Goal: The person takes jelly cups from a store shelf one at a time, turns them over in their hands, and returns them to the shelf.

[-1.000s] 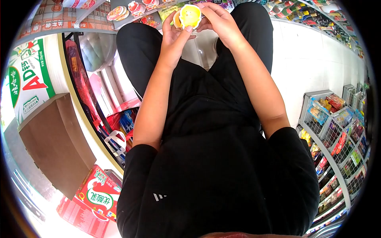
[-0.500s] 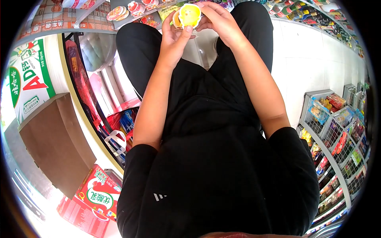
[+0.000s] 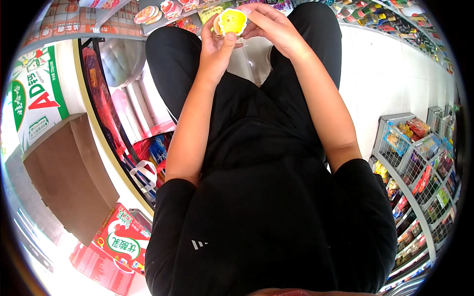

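A small yellow cartoon-face package point(image 3: 232, 21) with a scalloped white edge is held over the gap between my knees. Its kind is not clear. My left hand point(image 3: 217, 49) grips it from the left and below, thumb on the lower edge of its front. Part of an orange-brown surface shows at its left edge. On the other side, my right hand point(image 3: 271, 29) has its fingers curled against the package's right edge. Some of its fingertips are hidden behind.
Ahead is a shelf with several cartoon-shaped packs point(image 3: 147, 15). Wire baskets of snacks point(image 3: 395, 138) stand at right, bottles point(image 3: 360, 11) at far right. To the left are a brown carton point(image 3: 71, 172), a red box point(image 3: 123, 239) and a glass-sided case. White floor tiles point(image 3: 375, 64) show at right.
The yellow package has shifted slightly left and down, and its front has turned a little. Both hands keep their grip on it.
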A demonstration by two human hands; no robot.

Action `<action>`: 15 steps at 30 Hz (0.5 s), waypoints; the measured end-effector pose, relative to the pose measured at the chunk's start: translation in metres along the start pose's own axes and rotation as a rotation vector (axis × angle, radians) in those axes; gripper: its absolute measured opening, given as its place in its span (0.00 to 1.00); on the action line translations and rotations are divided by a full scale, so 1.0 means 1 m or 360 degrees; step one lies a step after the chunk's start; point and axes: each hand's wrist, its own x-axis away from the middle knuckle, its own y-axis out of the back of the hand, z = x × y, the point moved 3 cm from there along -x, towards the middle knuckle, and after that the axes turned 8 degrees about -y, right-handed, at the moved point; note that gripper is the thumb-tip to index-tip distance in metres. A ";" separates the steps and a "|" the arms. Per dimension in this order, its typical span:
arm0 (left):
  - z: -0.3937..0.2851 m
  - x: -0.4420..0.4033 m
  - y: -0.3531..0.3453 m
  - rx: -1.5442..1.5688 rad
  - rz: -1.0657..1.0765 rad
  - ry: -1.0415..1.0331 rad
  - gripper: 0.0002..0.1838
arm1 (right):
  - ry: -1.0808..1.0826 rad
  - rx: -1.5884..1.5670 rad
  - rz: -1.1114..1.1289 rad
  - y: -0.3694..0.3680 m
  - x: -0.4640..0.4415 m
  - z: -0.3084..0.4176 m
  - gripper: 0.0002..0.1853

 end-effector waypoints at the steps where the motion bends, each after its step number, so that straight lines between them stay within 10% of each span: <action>1: 0.000 0.000 0.000 0.0000 -0.0001 0.0000 0.47 | -0.0001 0.0000 0.0001 -0.001 0.000 0.000 0.16; 15: 0.001 -0.001 0.000 -0.0021 -0.0009 0.0024 0.47 | -0.0004 0.0029 0.0032 -0.003 0.001 0.004 0.16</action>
